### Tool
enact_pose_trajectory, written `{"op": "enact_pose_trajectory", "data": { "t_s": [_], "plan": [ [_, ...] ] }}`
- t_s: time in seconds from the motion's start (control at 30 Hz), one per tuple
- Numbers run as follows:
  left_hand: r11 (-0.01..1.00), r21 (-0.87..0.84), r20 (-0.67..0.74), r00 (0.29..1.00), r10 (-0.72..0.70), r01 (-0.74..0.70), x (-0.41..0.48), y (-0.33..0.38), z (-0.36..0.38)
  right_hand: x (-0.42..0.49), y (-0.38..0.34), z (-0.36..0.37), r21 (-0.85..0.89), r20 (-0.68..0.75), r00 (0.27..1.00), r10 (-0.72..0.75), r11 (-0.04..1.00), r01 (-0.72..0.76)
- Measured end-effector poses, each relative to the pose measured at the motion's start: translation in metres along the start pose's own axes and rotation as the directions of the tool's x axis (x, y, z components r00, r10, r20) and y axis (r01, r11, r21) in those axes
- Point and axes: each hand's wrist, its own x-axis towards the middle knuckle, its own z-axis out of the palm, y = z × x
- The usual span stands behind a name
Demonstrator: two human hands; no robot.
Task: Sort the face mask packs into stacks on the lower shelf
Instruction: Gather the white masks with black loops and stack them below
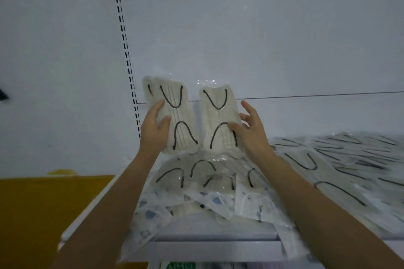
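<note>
left hand [156, 129]: gripping an upright white mask pack [175, 116] by its left edge, thumb lying across the front, fingers curling behind.
right hand [251, 131]: holding a second upright pack [220, 120] by its right edge, thumb pressing on the front, other fingers spreading loosely beside it.
held packs: standing side by side, close together, black ear loops facing the camera; whether their lower ends are touching the pile cannot be told.
extra edge: one more black loop is showing behind the left hand's pack.
loose pile [207, 177]: lying on the white shelf [218, 239] beneath both hands, clear-wrapped packs overlapping.
patterned packs [153, 209]: sitting nearest the front rim.
right side: further packs [349, 159] spreading along the shelf, blurring.
backdrop: slotted upright [125, 50] running up the white wall.
</note>
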Motion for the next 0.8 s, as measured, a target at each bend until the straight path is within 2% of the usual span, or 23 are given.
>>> {"op": "enact_pose_trajectory", "data": {
  "t_s": [0.1, 0.2, 0.27, 0.3, 0.37, 0.43, 0.53, 0.6, 0.67, 0.8],
  "plan": [
    [0.992, -0.112, 0.096, 0.994, -0.050, 0.061, -0.009, 0.006, 0.028, 0.001, 0.002, 0.002, 0.032, -0.076, 0.996, -0.039, 0.999, 0.041],
    [0.972, -0.203, 0.223, 0.972, -0.074, 0.121, -0.013, 0.010, 0.043, 0.002, 0.007, 0.005, 0.012, -0.093, 0.995, -0.035, 0.999, 0.037],
    [0.983, -0.169, 0.261, 0.965, -0.024, 0.070, -0.013, 0.007, 0.043, 0.001, 0.011, 0.008, -0.101, -0.078, 0.995, -0.057, 0.994, 0.049],
    [0.991, -0.132, 0.277, 0.961, 0.005, 0.033, -0.012, 0.004, 0.041, 0.001, 0.013, 0.007, -0.246, -0.074, 0.990, -0.120, 0.964, 0.098],
    [0.997, -0.082, 0.316, 0.948, 0.036, -0.010, -0.011, 0.000, 0.036, 0.002, 0.015, 0.005, -0.560, 0.003, 0.942, -0.337, 0.780, 0.280],
    [0.998, -0.064, 0.365, 0.930, 0.037, -0.015, -0.010, -0.001, 0.031, 0.002, 0.010, 0.002, -0.661, 0.175, 0.861, -0.478, 0.591, 0.463],
    [0.997, -0.042, 0.433, 0.898, 0.077, -0.066, -0.012, -0.001, 0.027, 0.000, 0.005, 0.005, -0.648, 0.431, 0.788, -0.439, 0.458, 0.609],
    [0.997, -0.040, 0.461, 0.884, 0.080, -0.069, -0.013, -0.002, 0.027, -0.001, 0.008, 0.006, -0.654, 0.524, 0.761, -0.382, 0.391, 0.647],
    [0.998, -0.042, 0.467, 0.882, 0.064, -0.050, -0.014, -0.004, 0.027, -0.001, 0.009, 0.004, -0.667, 0.527, 0.767, -0.367, 0.381, 0.640],
    [0.998, -0.064, 0.450, 0.892, 0.045, -0.018, -0.014, -0.004, 0.024, 0.000, 0.006, 0.001, -0.667, 0.474, 0.797, -0.374, 0.439, 0.602]
  ]
}}
